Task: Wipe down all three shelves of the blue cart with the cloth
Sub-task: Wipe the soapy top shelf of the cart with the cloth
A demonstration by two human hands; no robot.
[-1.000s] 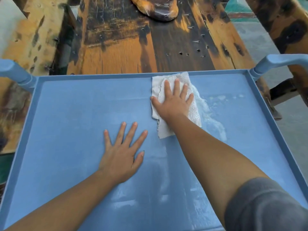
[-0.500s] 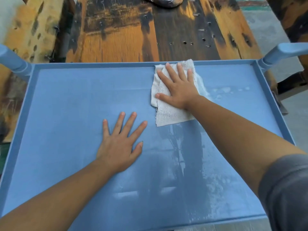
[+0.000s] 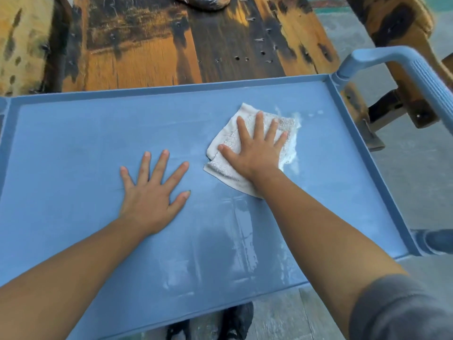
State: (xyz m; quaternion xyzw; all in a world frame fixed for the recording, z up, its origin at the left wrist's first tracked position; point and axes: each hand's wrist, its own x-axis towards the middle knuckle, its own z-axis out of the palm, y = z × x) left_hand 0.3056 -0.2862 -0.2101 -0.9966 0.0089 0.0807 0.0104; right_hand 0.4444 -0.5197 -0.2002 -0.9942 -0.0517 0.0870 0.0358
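The blue cart's top shelf point(image 3: 73, 133) fills the view, with a raised rim all round. A white cloth point(image 3: 228, 143) lies flat on it, right of centre. My right hand point(image 3: 255, 148) presses down on the cloth with fingers spread. My left hand point(image 3: 152, 190) rests flat on the bare shelf to the left, fingers spread, holding nothing. White streaks and foam point(image 3: 293, 146) sit just right of the cloth. Wet sheen shows on the near part of the shelf. The lower shelves are hidden beneath.
A blue ribbed cart handle point(image 3: 421, 74) arches up at the right end. A worn, scorched wooden bench point(image 3: 147, 45) stands right behind the cart. Grey concrete floor point(image 3: 416, 180) lies to the right. Dark shoes point(image 3: 237, 320) show below the near rim.
My right hand has slid the cloth away from the far rim and to the right, nearer the white streaks. My left hand stays planted. The view has shifted left.
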